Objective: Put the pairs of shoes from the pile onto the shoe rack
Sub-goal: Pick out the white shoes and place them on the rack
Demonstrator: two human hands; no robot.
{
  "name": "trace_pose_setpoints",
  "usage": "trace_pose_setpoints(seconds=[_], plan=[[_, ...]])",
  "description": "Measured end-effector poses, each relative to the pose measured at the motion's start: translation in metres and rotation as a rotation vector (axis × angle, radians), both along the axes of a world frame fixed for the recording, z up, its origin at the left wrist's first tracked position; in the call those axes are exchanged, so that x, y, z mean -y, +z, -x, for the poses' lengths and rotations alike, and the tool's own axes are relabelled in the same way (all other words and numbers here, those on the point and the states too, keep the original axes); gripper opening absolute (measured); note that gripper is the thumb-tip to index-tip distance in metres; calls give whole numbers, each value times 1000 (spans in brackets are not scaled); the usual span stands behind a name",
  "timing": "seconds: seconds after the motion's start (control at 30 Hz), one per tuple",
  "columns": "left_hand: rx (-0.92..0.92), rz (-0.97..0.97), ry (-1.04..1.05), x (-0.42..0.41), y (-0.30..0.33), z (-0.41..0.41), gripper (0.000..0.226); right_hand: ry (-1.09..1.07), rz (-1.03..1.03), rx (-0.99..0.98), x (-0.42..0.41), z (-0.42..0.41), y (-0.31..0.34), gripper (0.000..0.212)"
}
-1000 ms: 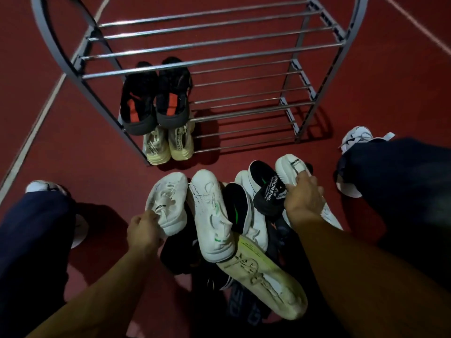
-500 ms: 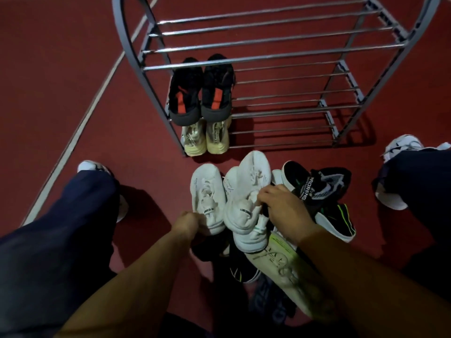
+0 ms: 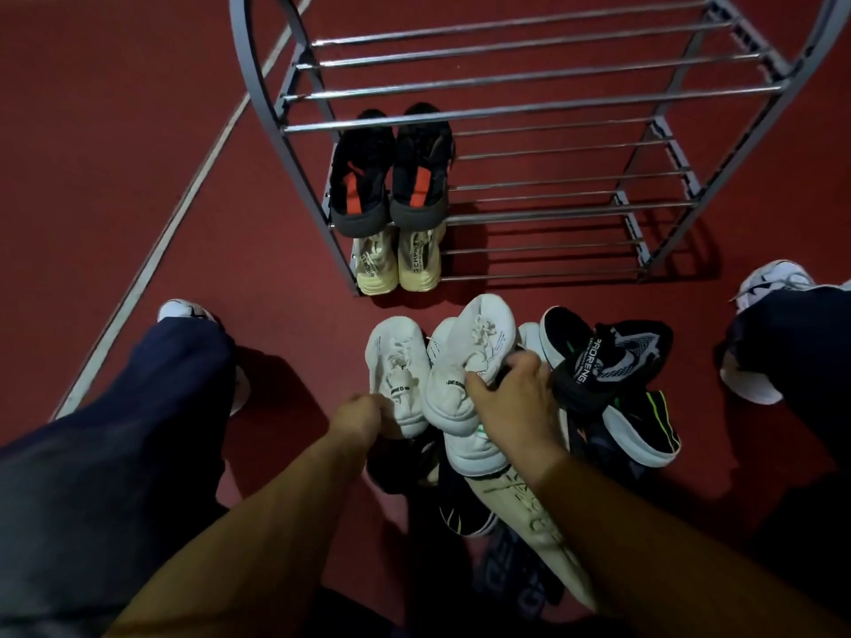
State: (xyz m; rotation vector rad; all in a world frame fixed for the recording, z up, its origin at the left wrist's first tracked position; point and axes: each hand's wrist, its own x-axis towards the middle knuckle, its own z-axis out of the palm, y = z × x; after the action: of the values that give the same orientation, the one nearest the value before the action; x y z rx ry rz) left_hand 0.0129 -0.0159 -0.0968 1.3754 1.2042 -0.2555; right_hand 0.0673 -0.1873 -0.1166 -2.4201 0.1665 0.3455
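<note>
- Far left: a dark trouser leg point(image 3: 115, 430) fills the lower left of the frame, with a white shoe toe point(image 3: 177, 309) showing past it on the red floor point(image 3: 92, 154).
- Lower centre-left: the left hand point(image 3: 357, 414) is clenched on the heel of a white shoe point(image 3: 397, 370) that points up the frame, at the left edge of the pile.
- Upper centre: the rack point(image 3: 529, 117) stands across the top of the frame. At its left end a black pair point(image 3: 391, 172) with orange insoles sits on a middle shelf, and a cream pair point(image 3: 397, 260) sits on the lowest shelf just below it.
- Centre: the right hand point(image 3: 511, 402) grips a second white shoe point(image 3: 469, 361), fingers wrapped over its collar; this shoe lies beside and touching the first.
- Lower centre: under the right forearm lies a cream shoe point(image 3: 529, 513), sole up, over dark shoes too dim to tell apart.
- Centre-right: a black knit shoe point(image 3: 603, 356) with white lettering tops the pile's right side, and a black shoe with green stripe point(image 3: 644, 430) lies just below it.
- Far right: the other dark leg point(image 3: 792, 343), over a white shoe point(image 3: 769, 278).
</note>
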Motion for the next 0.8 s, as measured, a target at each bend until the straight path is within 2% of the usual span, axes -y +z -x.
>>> trace_pose_setpoints(seconds=[0.07, 0.1, 0.17, 0.23, 0.4, 0.57, 0.67, 0.8], plan=[[117, -86, 47, -2, -1, 1, 16, -183, -202, -369, -9, 1, 4, 66], [176, -179, 55, -4, -1, 2, 13, -154, -263, -490, -10, 1, 4, 59], [254, -391, 42, -9, 1, 4, 13, -50, -231, -512, -6, -3, 4, 44], [308, -433, 86, -11, 5, 1, 12, -34, -173, -459, -5, -8, 6, 40], [325, -219, 148, -4, 19, -17, 17, -179, -120, -398, 2, -36, 15, 39], [293, 17, 100, 15, 24, -34, 22, -400, -264, -340, 21, -74, 28, 35], [304, 138, 78, 25, 27, -59, 18, -438, -314, -290, 34, -107, 36, 32], [257, 258, 89, 28, 20, -96, 35, -418, -335, -255, 46, -150, 32, 35]])
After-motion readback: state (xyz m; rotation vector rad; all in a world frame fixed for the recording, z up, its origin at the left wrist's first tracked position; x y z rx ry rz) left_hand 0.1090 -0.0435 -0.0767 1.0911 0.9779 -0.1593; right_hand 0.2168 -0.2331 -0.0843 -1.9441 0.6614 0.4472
